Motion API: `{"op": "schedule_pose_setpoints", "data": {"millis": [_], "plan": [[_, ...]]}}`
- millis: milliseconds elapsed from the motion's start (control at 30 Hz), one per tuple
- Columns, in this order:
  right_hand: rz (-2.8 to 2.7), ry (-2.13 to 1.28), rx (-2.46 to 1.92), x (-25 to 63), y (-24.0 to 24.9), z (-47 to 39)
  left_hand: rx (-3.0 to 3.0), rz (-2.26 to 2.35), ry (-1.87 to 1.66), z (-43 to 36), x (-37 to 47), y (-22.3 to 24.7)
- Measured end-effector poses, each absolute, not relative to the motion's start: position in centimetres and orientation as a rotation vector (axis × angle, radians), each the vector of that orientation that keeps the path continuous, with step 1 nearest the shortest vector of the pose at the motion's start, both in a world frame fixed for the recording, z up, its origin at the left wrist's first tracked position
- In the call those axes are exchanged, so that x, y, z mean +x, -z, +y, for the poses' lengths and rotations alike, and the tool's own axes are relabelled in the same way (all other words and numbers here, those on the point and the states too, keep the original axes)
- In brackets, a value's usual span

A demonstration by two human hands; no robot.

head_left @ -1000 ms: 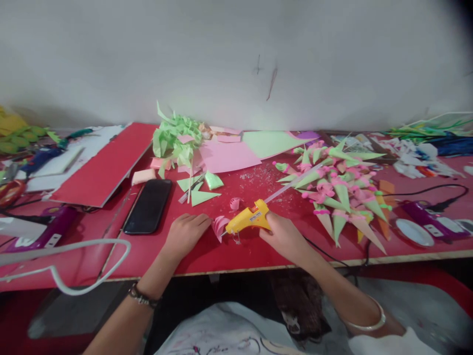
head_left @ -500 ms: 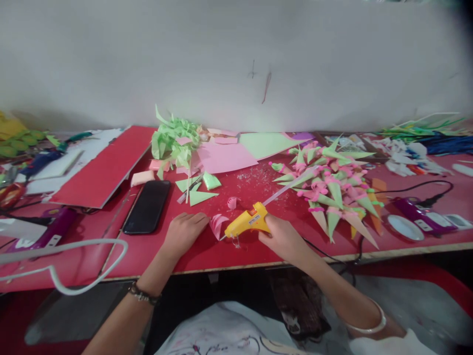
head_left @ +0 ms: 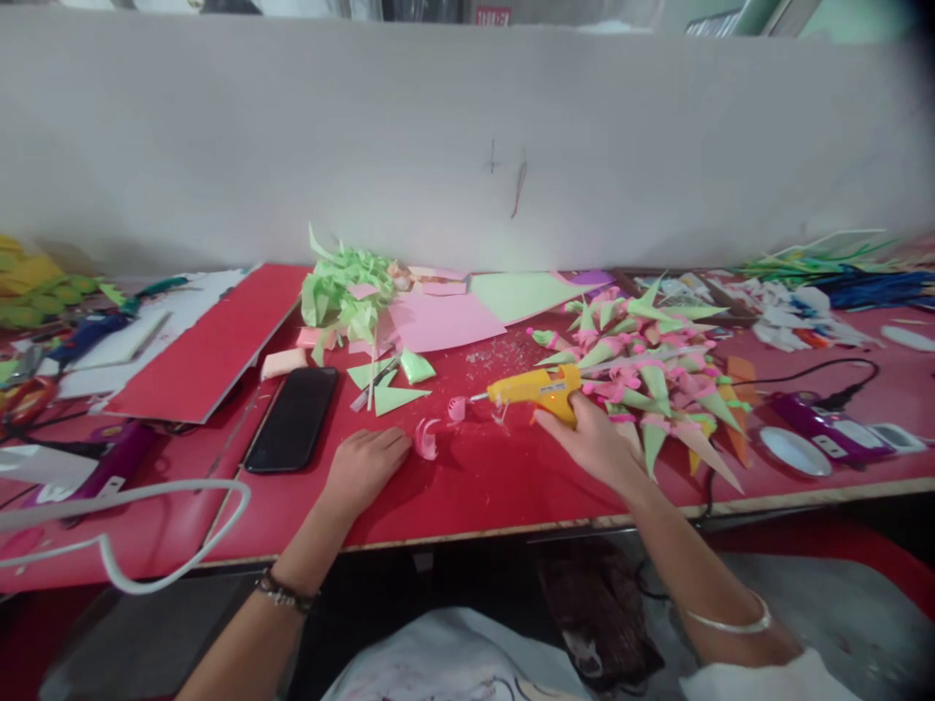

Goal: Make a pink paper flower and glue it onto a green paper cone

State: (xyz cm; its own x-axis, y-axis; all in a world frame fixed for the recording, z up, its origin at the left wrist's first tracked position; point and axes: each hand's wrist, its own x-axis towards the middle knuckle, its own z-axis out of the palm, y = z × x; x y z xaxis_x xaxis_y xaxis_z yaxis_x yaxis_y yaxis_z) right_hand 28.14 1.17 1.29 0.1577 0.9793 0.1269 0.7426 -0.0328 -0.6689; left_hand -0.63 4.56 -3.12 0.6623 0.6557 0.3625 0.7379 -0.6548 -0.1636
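My right hand (head_left: pixel 588 428) is wrapped round the handle of a yellow hot glue gun (head_left: pixel 530 389). A long clear glue stick (head_left: pixel 650 356) sticks out of its back, over the paper cones. The nozzle points left and meets a small pink paper coil (head_left: pixel 457 409) on the red table, or is very close to it. My left hand (head_left: pixel 369 467) rests on the table with its fingers closed at the edge of a curved, slit pink paper piece (head_left: pixel 426 440). The fingertips' grip is partly hidden.
Many green and pink paper cones (head_left: pixel 657 389) lie heaped at the right. A black phone (head_left: pixel 292 421) lies left of my left hand. Green paper scraps (head_left: pixel 400 399), pink sheet (head_left: pixel 445 321) and red board (head_left: pixel 211 341) lie behind. A white cable (head_left: pixel 241 506) loops at the left.
The glue gun has moved right and away from me; its nozzle has left the slit pink piece and now sits at the pink coil. My left hand stays by the slit piece, which has turned.
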Motion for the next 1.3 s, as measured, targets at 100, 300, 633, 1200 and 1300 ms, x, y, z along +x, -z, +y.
{"op": "schedule_pose_setpoints", "data": {"millis": [100, 300, 633, 1200, 1300], "plan": [[-1.628, -0.405, -1.888, 29.4, -0.7, 3.0, -2.580, -1.104, 0.432, 4.6, -0.6, 3.3], [-1.727, -0.325, -1.901, 30.7, 1.4, 6.2, -2.622, -1.052, 0.505, 4.5, -0.5, 3.0], [-1.945, -0.065, -2.047, 31.6, 0.0, 4.4, -2.923, -1.062, 0.684, 4.7, -0.6, 3.3], [-2.393, -0.648, -1.120, 22.6, -0.4, 9.7, -2.992, -1.206, 0.692, 4.6, -0.6, 3.2], [-2.400, -0.681, -1.117, 22.7, 0.0, 9.8, -3.001, -1.204, 0.673, 4.7, -0.5, 3.4]]}}
